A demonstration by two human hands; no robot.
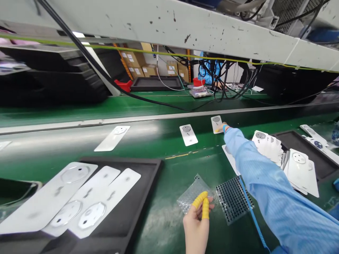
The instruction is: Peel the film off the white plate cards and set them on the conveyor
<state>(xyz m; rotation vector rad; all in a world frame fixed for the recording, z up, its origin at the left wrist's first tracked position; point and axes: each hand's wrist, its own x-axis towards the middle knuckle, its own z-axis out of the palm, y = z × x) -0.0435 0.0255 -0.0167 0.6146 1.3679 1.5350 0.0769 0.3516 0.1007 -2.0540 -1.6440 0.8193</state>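
My right hand point(221, 127), at the end of a blue sleeve, reaches far forward and rests on a white oblong card point(216, 124) on the green conveyor belt; its fingers are mostly hidden. A second white card point(188, 134) lies just left of it. My left hand point(198, 218) is low in the middle, fingers closed with yellow finger cots, pinching a clear bubbled plastic sheet point(191, 194). Beside that sheet lies a small black perforated tray point(232, 199).
A black tray point(137, 197) at left holds several white cards. Another white card point(113, 138) lies on the belt point(148, 130). A stack of white cards point(286, 155) and a black tray point(304, 144) sit at right. Cables, boxes and a person in blue are behind the belt.
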